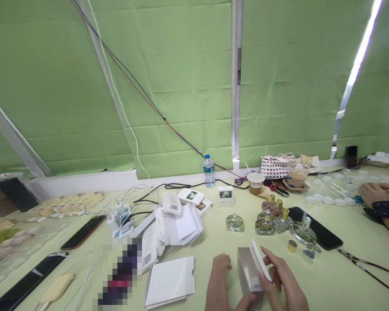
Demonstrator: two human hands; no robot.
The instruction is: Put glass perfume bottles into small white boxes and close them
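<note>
My right hand (pixel 283 280) is closed round a small white cardboard box (pixel 249 270) with its flap open, near the table's front edge. My left hand (pixel 219 278) is just left of the box with its fingers curled in, touching the box's side or very close to it. A flat white cardboard sleeve (pixel 170 283) lies to the left of my hands. Beyond the box stand several small glass perfume bottles (pixel 269 218), some with gold caps, and one clear bottle (pixel 235 223) apart from them.
A heap of white boxes and leaflets (pixel 173 220), a water bottle (pixel 209 171), chargers with cables (pixel 121 216), black phones (pixel 314 231) (pixel 82 233) and cups (pixel 256 182) lie on the pale green table (pixel 337 280). Another person's hands (pixel 381 196) work at the right edge.
</note>
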